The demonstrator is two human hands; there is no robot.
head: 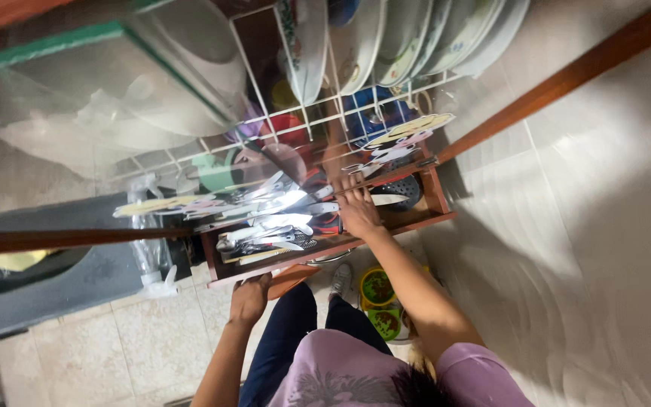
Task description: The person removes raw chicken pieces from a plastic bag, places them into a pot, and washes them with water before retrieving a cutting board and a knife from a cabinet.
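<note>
1. Drawer (416,218), wooden, stands pulled out at the middle, full of cutlery (273,218).
2. Right hand (357,209) lies flat inside it, fingers spread over the utensils, near a knife (386,200).
3. Left hand (250,300) curls around the drawer's near-left front edge.
4. Plates (386,38) stand in a white wire rack (325,105) beyond.
5. Green bowls (378,301) sit on the tiled floor (566,226) near the person's legs.

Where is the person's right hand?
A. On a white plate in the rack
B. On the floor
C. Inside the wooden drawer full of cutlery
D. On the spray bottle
C: the right hand reaches into the open wooden drawer, among the metal cutlery.
</note>
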